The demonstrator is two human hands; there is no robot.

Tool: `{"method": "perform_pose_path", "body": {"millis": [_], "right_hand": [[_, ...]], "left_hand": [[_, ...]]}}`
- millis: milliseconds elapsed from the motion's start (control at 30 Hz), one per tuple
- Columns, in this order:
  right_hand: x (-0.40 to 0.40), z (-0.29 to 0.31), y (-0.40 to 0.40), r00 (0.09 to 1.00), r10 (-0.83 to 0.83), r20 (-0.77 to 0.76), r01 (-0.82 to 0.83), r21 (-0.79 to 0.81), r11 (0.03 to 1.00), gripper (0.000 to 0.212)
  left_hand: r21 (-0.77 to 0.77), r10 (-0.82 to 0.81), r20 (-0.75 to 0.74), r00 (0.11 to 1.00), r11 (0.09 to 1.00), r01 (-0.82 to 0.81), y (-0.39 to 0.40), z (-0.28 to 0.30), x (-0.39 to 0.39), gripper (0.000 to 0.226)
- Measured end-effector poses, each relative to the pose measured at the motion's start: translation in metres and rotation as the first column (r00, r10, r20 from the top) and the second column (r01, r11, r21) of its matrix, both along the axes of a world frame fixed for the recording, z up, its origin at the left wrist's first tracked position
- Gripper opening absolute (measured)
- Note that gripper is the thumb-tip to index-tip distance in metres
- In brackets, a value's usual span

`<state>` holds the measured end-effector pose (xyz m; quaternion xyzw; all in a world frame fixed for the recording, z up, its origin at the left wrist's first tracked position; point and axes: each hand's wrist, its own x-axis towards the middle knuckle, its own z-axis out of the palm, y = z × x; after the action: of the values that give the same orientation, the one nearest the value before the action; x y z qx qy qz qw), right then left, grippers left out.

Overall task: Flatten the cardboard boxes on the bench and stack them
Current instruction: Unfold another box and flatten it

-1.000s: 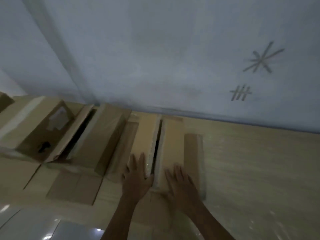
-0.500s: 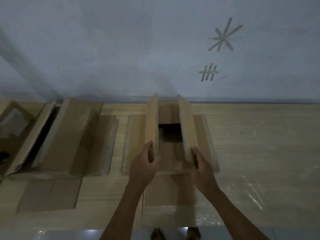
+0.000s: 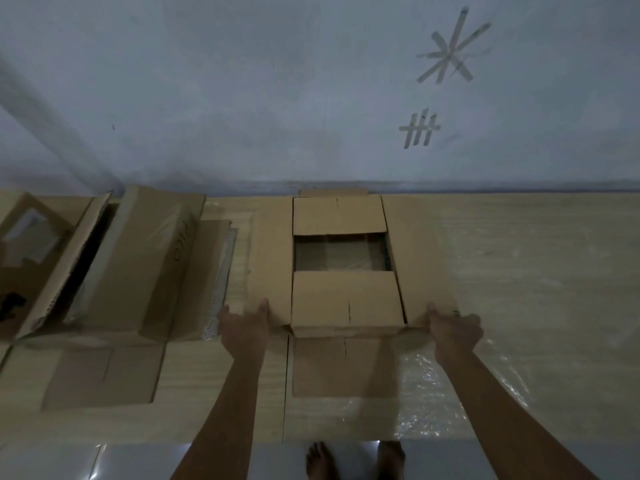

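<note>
- While both long flaps were spread outward, the open box stood at 12 o'clock on the bench, against the wall.
- The left hand was closed on the near corner of the left flap; the right hand pinched the right flap in the same way.
- Empty corrugated board looked light, stiff along the panels and weak at the creases, so holding near the folds seemed best.
- More boxes waited at 9 o'clock.
</note>
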<state>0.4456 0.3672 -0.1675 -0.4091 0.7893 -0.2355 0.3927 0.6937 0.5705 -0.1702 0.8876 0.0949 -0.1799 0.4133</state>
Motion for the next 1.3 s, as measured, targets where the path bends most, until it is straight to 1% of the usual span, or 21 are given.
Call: {"method": "perform_pose_path", "body": {"millis": [33, 67, 100, 167, 200, 233, 300, 367, 467, 533, 567, 633, 733, 800, 833, 900, 967, 1000, 1067, 1167, 1300], "right_hand": [[-0.004, 0.006, -0.001, 0.993, 0.092, -0.077, -0.100, -0.109, 0.989, 0.085], [-0.006, 0.009, -0.002, 0.966, 0.213, -0.147, -0.243, -0.231, 0.942, 0.080], [-0.009, 0.011, -0.003, 0.905, 0.361, -0.223, -0.417, -0.308, 0.855, 0.071], [-0.010, 0.005, -0.008, 0.713, 0.628, -0.314, -0.702, -0.307, 0.643, 0.045], [-0.008, 0.003, -0.012, 0.623, 0.716, -0.314, -0.782, -0.244, 0.574, 0.037], [-0.006, 0.003, -0.015, 0.553, 0.777, -0.302, -0.833, -0.166, 0.528, 0.035], [0.000, 0.004, -0.018, 0.499, 0.826, -0.263, -0.865, -0.090, 0.494, 0.035], [0.006, 0.011, -0.020, 0.537, 0.818, -0.206, -0.843, -0.107, 0.527, 0.034], [0.010, 0.028, -0.021, 0.664, 0.744, -0.071, -0.747, -0.107, 0.656, 0.035], [0.010, 0.030, -0.025, 0.710, 0.704, -0.011, -0.703, -0.079, 0.707, 0.035], [0.010, 0.029, -0.027, 0.712, 0.702, 0.008, -0.701, -0.063, 0.711, 0.033], [0.007, 0.024, -0.028, 0.696, 0.716, 0.057, -0.716, -0.020, 0.698, 0.032], [-0.001, 0.014, -0.026, 0.643, 0.743, 0.186, -0.754, -0.012, 0.656, 0.045], [-0.009, 0.007, -0.028, 0.626, 0.729, 0.276, -0.753, -0.030, 0.658, 0.061], [-0.012, 0.005, -0.029, 0.617, 0.727, 0.303, -0.759, -0.018, 0.651, 0.068], [-0.017, 0.002, -0.032, 0.576, 0.759, 0.304, -0.798, 0.008, 0.603, 0.080], [-0.018, 0.005, -0.031, 0.544, 0.803, 0.241, -0.831, 0.028, 0.555, 0.092], [-0.018, 0.006, -0.029, 0.537, 0.818, 0.204, -0.839, 0.028, 0.544, 0.098], [-0.015, 0.010, -0.022, 0.530, 0.834, 0.153, -0.844, -0.003, 0.537, 0.111], [-0.014, 0.006, -0.011, 0.580, 0.799, 0.159, -0.806, -0.034, 0.591, 0.120], [-0.020, -0.014, -0.003, 0.663, 0.737, 0.129, -0.740, -0.036, 0.672, 0.128]], "left_hand": [[0.089, -0.097, 0.177, 0.979, 0.993, 0.082, -0.002, 0.008, -0.004, 0.074], [0.128, -0.235, 0.349, 0.907, 0.971, 0.203, -0.005, 0.014, -0.008, 0.061], [0.200, -0.415, 0.464, 0.782, 0.910, 0.364, -0.008, 0.013, -0.009, 0.050], [0.377, -0.724, 0.401, 0.562, 0.689, 0.619, -0.019, 0.011, -0.012, 0.041], [0.395, -0.797, 0.279, 0.536, 0.604, 0.692, -0.024, 0.009, -0.013, 0.047], [0.365, -0.824, 0.191, 0.534, 0.564, 0.740, -0.028, 0.009, -0.014, 0.055], [0.327, -0.824, 0.115, 0.555, 0.559, 0.762, -0.036, 0.010, -0.016, 0.066], [0.297, -0.817, 0.084, 0.571, 0.568, 0.768, -0.040, 0.011, -0.013, 0.068], [0.161, -0.733, 0.155, 0.663, 0.681, 0.715, -0.039, 0.016, -0.003, 0.064], [-0.124, -0.652, 0.190, 0.734, 0.726, 0.677, -0.032, 0.019, 0.001, 0.055], [-0.290, -0.616, 0.137, 0.776, 0.724, 0.626, -0.028, 0.024, 0.002, 0.048], [-0.481, -0.592, 0.022, 0.806, 0.700, 0.527, -0.021, 0.031, 0.004, 0.037], [-0.542, -0.629, -0.040, 0.777, 0.667, 0.512, -0.016, 0.034, 0.012, 0.050], [-0.571, -0.595, -0.139, 0.792, 0.701, 0.427, -0.021, 0.034, 0.018, 0.062], [-0.535, -0.556, -0.147, 0.818, 0.740, 0.407, -0.025, 0.035, 0.021, 0.056], [-0.297, -0.538, 0.039, 0.842, 0.798, 0.524, -0.036, 0.030, 0.033, 0.030], [0.098, -0.715, 0.218, 0.665, 0.694, 0.714, -0.047, 0.020, 0.048, 0.030], [0.257, -0.786, 0.239, 0.570, 0.617, 0.744, -0.055, 0.017, 0.054, 0.033], [0.454, -0.857, 0.218, 0.467, 0.513, 0.728, -0.073, 0.016, 0.063, 0.041], [0.646, -0.911, 0.207, 0.357, 0.401, 0.650, -0.102, 0.013, 0.063, 0.058], [0.636, -0.878, 0.266, 0.398, 0.470, 0.612, -0.129, 0.002, 0.063, 0.068]]}}
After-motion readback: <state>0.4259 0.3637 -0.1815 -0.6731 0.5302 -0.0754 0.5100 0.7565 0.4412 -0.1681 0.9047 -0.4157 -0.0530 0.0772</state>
